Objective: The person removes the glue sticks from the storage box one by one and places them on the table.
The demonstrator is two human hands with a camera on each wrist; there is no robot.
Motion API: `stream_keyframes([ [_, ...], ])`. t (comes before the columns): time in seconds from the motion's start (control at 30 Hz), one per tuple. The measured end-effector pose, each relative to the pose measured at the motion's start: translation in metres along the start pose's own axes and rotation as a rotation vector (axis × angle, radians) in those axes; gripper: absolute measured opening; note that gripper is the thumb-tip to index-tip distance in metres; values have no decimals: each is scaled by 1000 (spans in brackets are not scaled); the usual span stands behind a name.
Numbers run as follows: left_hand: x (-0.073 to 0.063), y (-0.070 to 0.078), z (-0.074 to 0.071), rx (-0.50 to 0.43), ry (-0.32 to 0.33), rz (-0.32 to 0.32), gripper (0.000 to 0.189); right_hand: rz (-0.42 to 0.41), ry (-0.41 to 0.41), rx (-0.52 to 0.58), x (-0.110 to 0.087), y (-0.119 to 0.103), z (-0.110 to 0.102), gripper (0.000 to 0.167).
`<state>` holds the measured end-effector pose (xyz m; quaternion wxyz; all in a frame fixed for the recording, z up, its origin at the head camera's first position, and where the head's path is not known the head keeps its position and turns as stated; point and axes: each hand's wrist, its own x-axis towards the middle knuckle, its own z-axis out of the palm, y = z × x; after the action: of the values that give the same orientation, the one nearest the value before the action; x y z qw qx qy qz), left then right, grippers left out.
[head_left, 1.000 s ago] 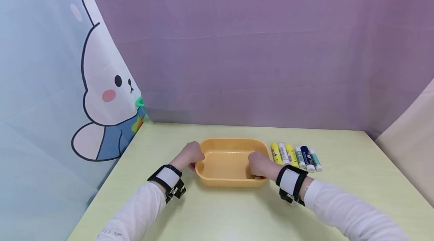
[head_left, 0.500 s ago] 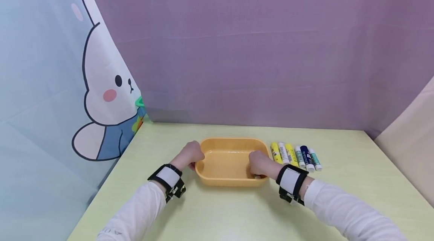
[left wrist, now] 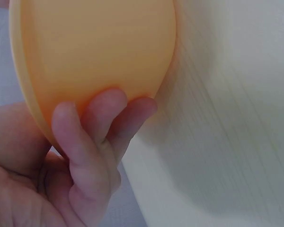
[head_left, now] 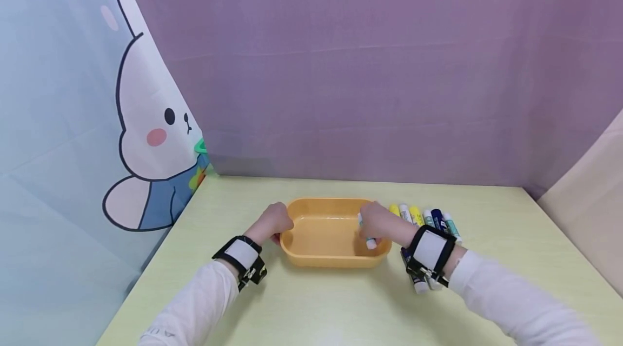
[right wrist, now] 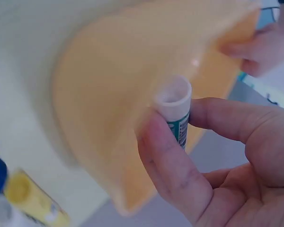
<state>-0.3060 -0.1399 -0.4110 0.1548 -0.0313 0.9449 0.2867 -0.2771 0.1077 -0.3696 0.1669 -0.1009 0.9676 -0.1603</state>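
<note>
An orange plastic tray point(head_left: 333, 262) sits on the table. My left hand point(head_left: 276, 220) holds its left rim; in the left wrist view the fingers point(left wrist: 83, 142) press against the tray's outer wall point(left wrist: 104, 42). Over the right end of the tray, my right hand point(head_left: 382, 224) pinches a white-and-teal glue stick point(head_left: 371, 244). The right wrist view shows this glue stick point(right wrist: 175, 106) between thumb and finger beside the tray wall point(right wrist: 94, 90), its hollow white end facing up in that view. What contact it has with the tray I cannot tell.
Right of the tray lies a row of several glue sticks point(head_left: 450, 224), yellow, white, teal and navy, partly hidden by the right wrist. A navy glue stick point(head_left: 415, 277) and a white-ended one point(head_left: 434, 284) lie nearer, under that wrist. A purple curtain point(head_left: 340, 75) closes off the back.
My right hand has risen from inside the tray and shifted right, bringing the glue stick into view. Two nearer glue sticks now show beneath the wrist. The left hand and tray look unmoved.
</note>
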Motion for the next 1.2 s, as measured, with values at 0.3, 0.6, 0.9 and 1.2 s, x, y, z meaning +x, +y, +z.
stream_keyframes([
  [0.3,-1,4,2,-10,0,-38,16,-43,53,9,-20,0,-48,25],
  [0.6,3,0,3,20,8,-26,13,-48,106,43,-54,11,-78,60],
  [0.9,4,0,4,12,3,-36,14,-52,203,74,-76,44,-95,61],
  [1.2,3,1,2,31,6,-42,15,-56,250,103,-92,84,-92,59],
])
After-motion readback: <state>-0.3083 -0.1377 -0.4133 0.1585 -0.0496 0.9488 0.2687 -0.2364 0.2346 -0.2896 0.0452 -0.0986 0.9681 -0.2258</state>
